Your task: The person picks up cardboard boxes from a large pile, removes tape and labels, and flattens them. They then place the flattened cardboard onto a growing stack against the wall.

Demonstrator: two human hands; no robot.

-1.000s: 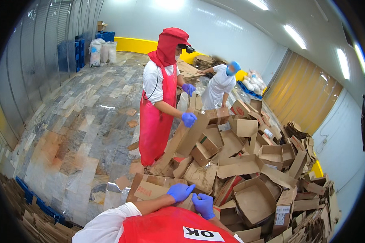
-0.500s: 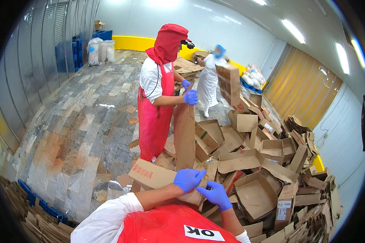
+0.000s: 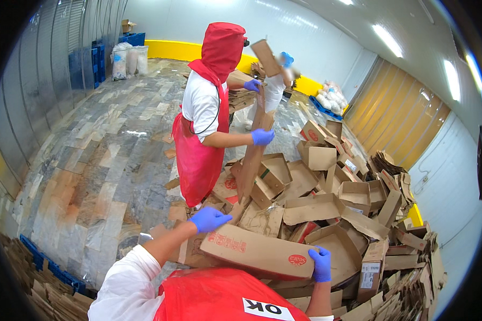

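A long brown cardboard box [image 3: 262,250] with red print lies tilted in front of my red apron. At its far left corner is my gloved left hand [image 3: 210,219], fingers bent over the edge and thumb hidden. My right hand [image 3: 320,264], also in a blue glove, grips the box's right end. Just beyond, a co-worker in a red hood and apron [image 3: 201,155] holds a tall, narrow cardboard piece [image 3: 254,152] upright with both gloved hands.
To the right spreads a heap of opened cardboard boxes [image 3: 334,243]. Flattened cardboard [image 3: 43,289] is stacked at the lower left beside a blue pallet [image 3: 51,267]. Farther back, another person in white [image 3: 274,92] is partly hidden behind a raised cardboard piece [image 3: 265,58]. White bags [image 3: 331,98] stand behind.
My hands have moved apart, the right one to the box's right end, and the box now faces me lengthwise. The co-worker's cardboard piece has tilted right. The person behind has raised their cardboard.
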